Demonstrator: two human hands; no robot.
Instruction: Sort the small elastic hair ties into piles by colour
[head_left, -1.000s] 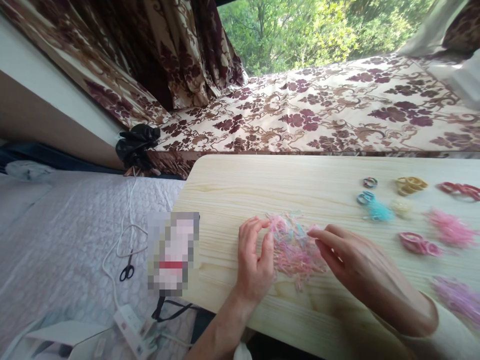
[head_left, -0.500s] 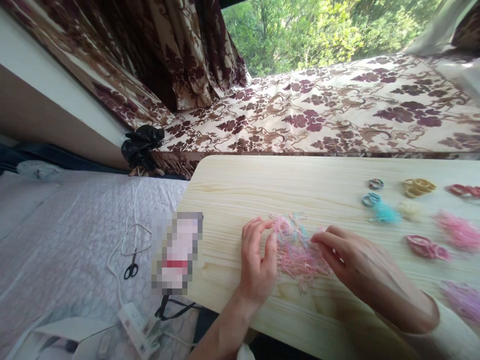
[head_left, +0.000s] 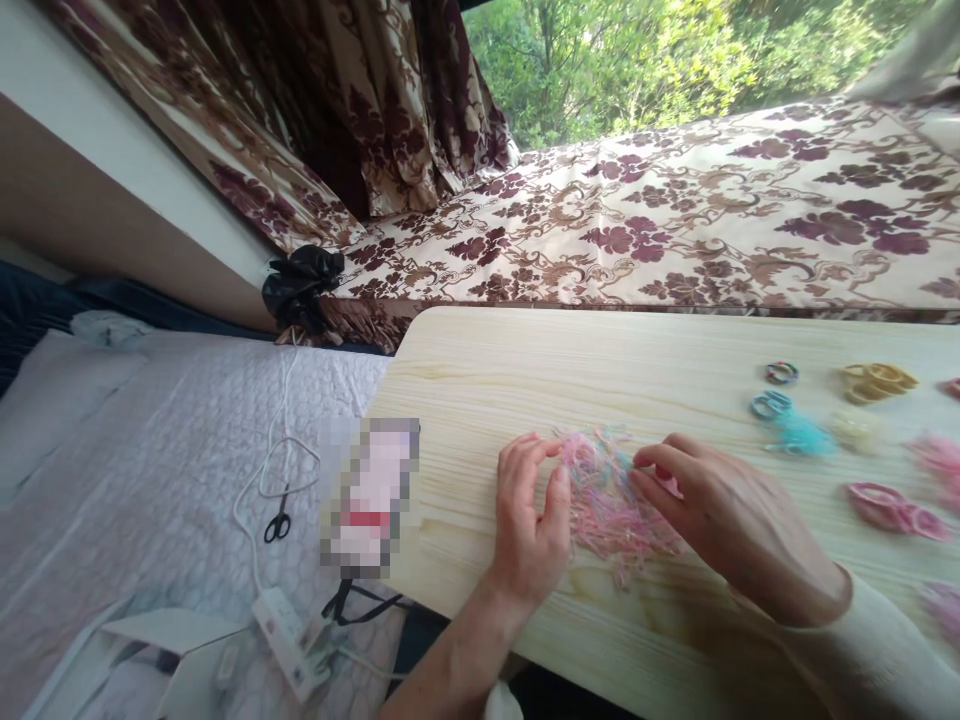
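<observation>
A loose pile of small pink, purple and blue bands (head_left: 611,500) lies on the light wooden table (head_left: 465,400). My left hand (head_left: 534,515) rests at the pile's left edge, thumb and fingers apart in a curve around it. My right hand (head_left: 720,515) is over the pile's right side, thumb and fingertips brought together at the bands; what they pinch is too small to make out. Right of the pile are a turquoise bunch (head_left: 802,432), blue rings (head_left: 771,404) and pink hair ties (head_left: 892,508).
Mustard ties (head_left: 877,381), a patterned ring (head_left: 781,373) and a pale yellow bunch (head_left: 855,430) lie farther back. A blurred-out object (head_left: 371,498) is at the table's left edge. Scissors (head_left: 277,527) and a power strip (head_left: 283,640) lie on the bed.
The whole view has shifted, so most things appear farther right. My right hand has drawn slightly nearer my left hand, its fingertips still at the pile. My left hand keeps its place beside the pile.
</observation>
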